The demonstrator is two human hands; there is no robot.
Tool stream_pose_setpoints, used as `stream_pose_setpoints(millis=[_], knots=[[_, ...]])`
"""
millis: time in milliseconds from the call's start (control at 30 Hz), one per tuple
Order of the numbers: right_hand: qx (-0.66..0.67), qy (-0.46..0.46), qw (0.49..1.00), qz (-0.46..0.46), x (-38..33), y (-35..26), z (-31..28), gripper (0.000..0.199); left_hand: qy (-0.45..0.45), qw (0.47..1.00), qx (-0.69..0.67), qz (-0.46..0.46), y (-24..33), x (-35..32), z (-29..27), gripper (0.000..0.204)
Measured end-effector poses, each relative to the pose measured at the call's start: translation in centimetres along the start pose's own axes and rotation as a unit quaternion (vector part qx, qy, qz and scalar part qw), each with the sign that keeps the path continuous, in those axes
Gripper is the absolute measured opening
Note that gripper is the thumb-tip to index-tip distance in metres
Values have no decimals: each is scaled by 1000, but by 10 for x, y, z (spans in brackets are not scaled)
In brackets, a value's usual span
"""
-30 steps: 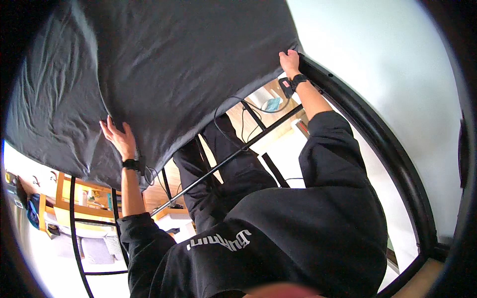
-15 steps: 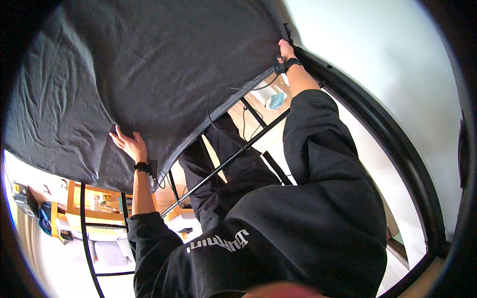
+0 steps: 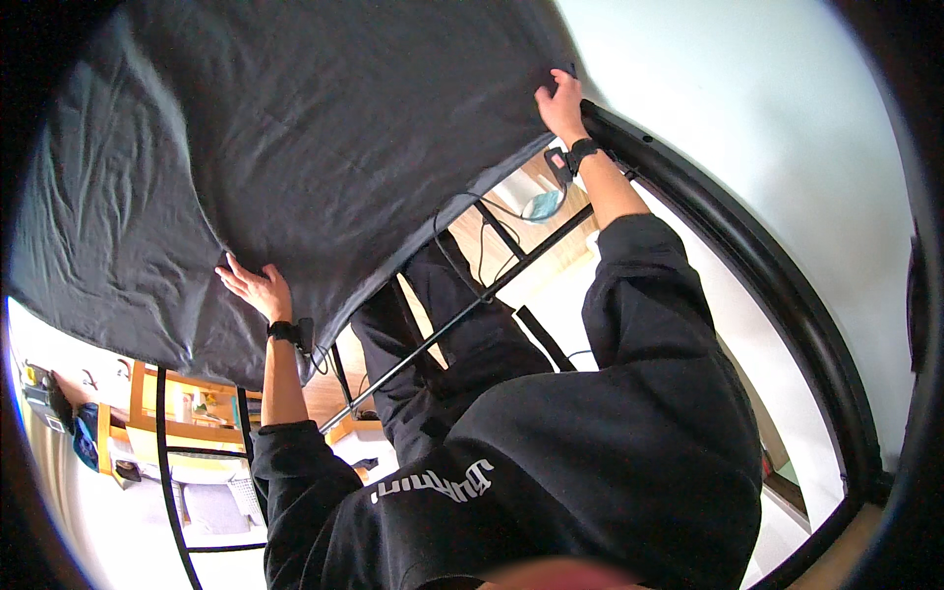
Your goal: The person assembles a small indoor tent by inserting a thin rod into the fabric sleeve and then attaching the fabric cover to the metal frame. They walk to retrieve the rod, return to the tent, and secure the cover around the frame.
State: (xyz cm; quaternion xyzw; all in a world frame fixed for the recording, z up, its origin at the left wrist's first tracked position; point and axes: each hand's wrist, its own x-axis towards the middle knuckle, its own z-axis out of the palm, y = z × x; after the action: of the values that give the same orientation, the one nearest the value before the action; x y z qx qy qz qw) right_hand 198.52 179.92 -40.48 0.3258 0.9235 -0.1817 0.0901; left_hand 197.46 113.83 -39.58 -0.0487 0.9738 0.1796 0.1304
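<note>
A large black fabric sheet [image 3: 324,128] with creases spreads across the upper left, over the black metal bars. My left hand [image 3: 258,287] lies on it near its lower edge, fingers stretched and thumb apart, holding nothing. At the sheet's right corner beside the wall, my right hand [image 3: 561,106] rests on the fabric, thumb apart from the bent fingers. Some of its fingertips are hard to make out. Both wrists carry black bands with small cabled devices [image 3: 559,164].
A thick black metal rail [image 3: 757,241] curves along the white wall [image 3: 757,108] at right. Thinner black bars [image 3: 442,329] cross below the sheet, with loose cables. Lower left are a black ladder-like frame [image 3: 169,472] and wooden furniture [image 3: 187,433]. A white bin [image 3: 526,192] stands on the floor.
My right hand has shifted from gripping the corner to lying over the sheet's edge, thumb now apart. Its forearm moved slightly right and the cable swung. My left hand stays in place.
</note>
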Motion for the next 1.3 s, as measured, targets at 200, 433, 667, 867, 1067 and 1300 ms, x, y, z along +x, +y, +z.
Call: stream_pose_setpoints(millis=[200,433,667,867,1067,1300], knots=[[-26,-39,988,146,41,-3,13,60,-16,1000,-6,6,3,1,-12,86],[-62,9,998,24,33,-33,-5,49,23,996,63,-63,-70,17,-24,77],[-12,10,957,-291,-11,-150,39,67,30,829,18,-559,-232,69,-78,84],[35,-84,893,-440,-47,-300,84,66,133,920,35,-368,-306,100,-122,81],[46,-26,873,-485,-65,-397,154,66,137,929,61,-340,-352,134,-141,85],[-84,56,873,-477,-68,-416,188,64,164,900,-83,-396,-422,154,-142,83]])
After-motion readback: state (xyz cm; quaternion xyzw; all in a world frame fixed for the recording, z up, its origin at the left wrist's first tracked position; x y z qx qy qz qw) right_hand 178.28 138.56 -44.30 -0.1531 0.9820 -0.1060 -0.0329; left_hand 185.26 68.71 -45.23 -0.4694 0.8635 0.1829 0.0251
